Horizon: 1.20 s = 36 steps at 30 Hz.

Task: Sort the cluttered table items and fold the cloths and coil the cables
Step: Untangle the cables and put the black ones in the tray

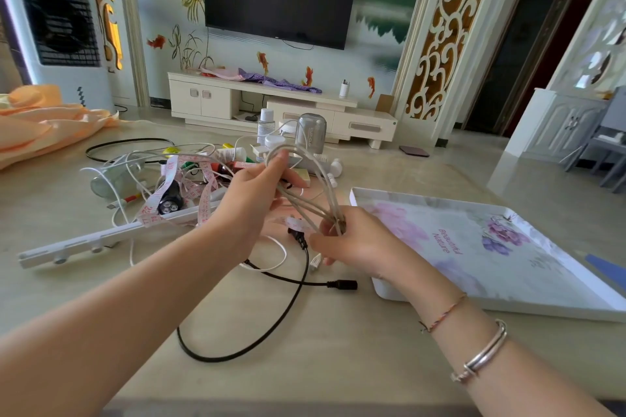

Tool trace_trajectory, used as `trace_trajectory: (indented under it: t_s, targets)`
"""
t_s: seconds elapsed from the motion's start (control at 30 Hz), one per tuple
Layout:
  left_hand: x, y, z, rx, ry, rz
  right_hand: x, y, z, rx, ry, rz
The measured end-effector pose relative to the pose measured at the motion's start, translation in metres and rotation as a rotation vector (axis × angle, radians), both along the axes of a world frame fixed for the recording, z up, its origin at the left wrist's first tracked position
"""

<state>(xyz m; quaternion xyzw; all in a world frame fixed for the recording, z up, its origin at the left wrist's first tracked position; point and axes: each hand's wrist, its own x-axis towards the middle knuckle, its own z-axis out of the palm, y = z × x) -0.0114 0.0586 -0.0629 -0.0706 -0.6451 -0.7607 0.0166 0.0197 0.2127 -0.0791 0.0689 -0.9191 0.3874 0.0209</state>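
A grey-white cable [318,179] is looped into a coil between both hands above the table. My left hand [252,193] holds the top of the loops with curled fingers. My right hand [349,240] grips the bottom of the coil, where the strands bunch together. A black cable [281,325] snakes over the table under my arms, its plug [342,284] lying near my right wrist. A peach cloth [44,122] lies crumpled at the far left.
A clutter pile sits mid-table: a tape measure [203,193], a small torch [168,201], white cables, bottles [265,123] and a grey canister [310,132]. A white bar [101,240] lies at the left. A floral tray [508,247] stands at the right.
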Motion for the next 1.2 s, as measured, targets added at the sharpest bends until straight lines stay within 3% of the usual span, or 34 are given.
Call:
trace_trajectory:
  t_s: [0.17, 0.27, 0.4, 0.53, 0.73, 0.9, 1.03, 1.1, 1.2]
  targets:
    - [0.004, -0.001, 0.004, 0.021, -0.021, -0.052, 0.009, -0.007, 0.006, -0.029, 0.033, -0.009]
    - [0.010, 0.001, 0.001, -0.058, -0.037, -0.198, 0.011, -0.014, 0.010, -0.038, 0.062, -0.060]
    - [0.012, 0.007, -0.008, -0.142, -0.015, -0.221, 0.018, -0.024, 0.006, 0.230, 0.160, -0.090]
    - [0.014, 0.011, -0.013, -0.060, -0.088, -0.175, 0.027, -0.035, 0.003, 0.480, 0.332, -0.087]
    - [0.016, 0.011, -0.013, 0.092, -0.177, -0.137, 0.028, -0.037, -0.001, 0.629, 0.455, -0.107]
    - [0.014, 0.008, -0.012, 0.152, -0.169, -0.097, 0.024, -0.035, -0.010, 0.436, 0.459, -0.061]
    - [0.007, 0.000, -0.007, 0.282, -0.193, -0.117, 0.022, -0.026, -0.007, 0.268, 0.221, 0.008]
    - [0.005, -0.005, -0.003, 0.339, -0.199, -0.147, 0.020, -0.016, -0.002, 0.057, 0.191, -0.046]
    - [0.007, -0.009, 0.002, 0.291, -0.193, -0.207, 0.014, 0.000, 0.009, -0.263, 0.321, -0.097]
